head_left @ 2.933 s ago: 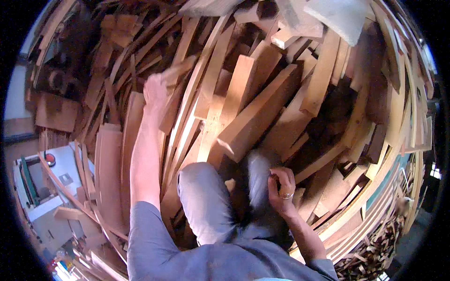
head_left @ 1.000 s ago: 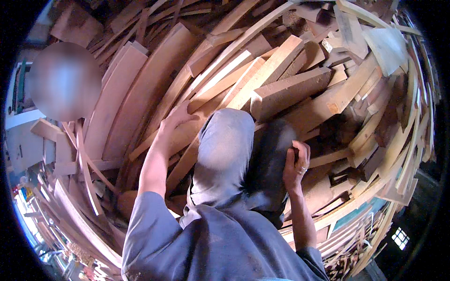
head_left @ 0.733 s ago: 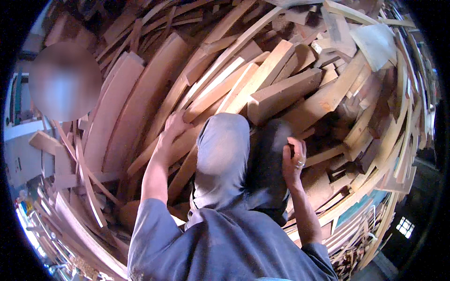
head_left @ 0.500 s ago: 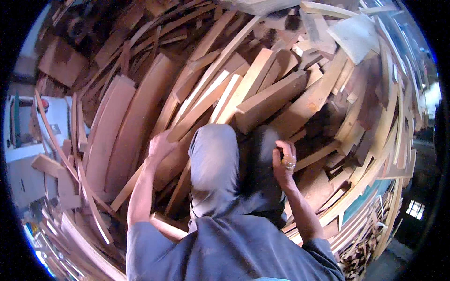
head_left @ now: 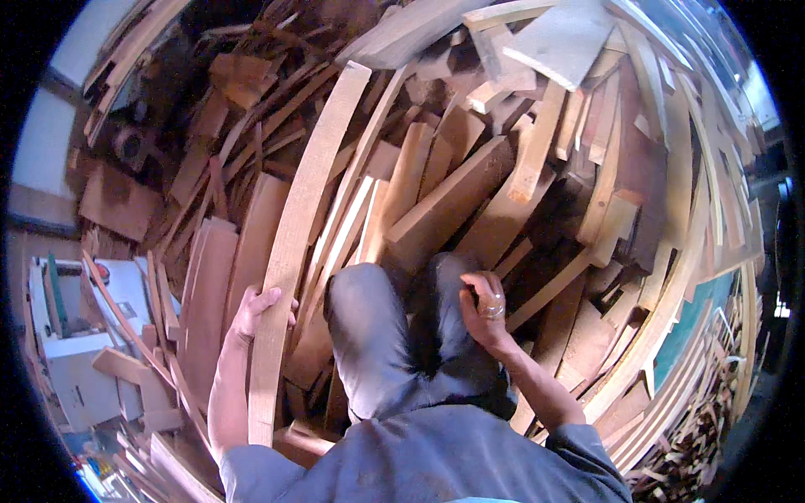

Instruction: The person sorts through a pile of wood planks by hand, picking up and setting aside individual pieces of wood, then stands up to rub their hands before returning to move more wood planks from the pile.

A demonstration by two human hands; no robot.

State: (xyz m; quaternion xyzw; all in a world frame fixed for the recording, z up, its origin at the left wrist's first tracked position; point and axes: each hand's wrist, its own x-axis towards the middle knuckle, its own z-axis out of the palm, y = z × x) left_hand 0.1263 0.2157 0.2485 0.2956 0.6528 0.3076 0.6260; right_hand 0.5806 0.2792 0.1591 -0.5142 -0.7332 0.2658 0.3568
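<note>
My left hand [head_left: 254, 313] is closed around a long, pale wooden plank [head_left: 303, 193], the thumb lying over its face and fingertips showing at the far edge. The plank slants from beside my left forearm up across the pile, over darker boards. At my right knee, my right hand [head_left: 485, 308] is loosely curled with a gap between thumb and fingers and nothing visible in it; a ring is on one finger. Just ahead of my knees lies a thick brown beam [head_left: 449, 189] among several boards.
Loose offcuts and boards surround me. A pale flat panel [head_left: 558, 42] rests on the far part of the pile. White box-like equipment [head_left: 84, 381] stands at the left, with thin slats leaning by it. Stacked strips [head_left: 671, 411] lie at the lower right.
My left hand now grips the long pale plank, which stands out above the other boards. My right hand stays by the right knee, still curled. The whole view has shifted.
</note>
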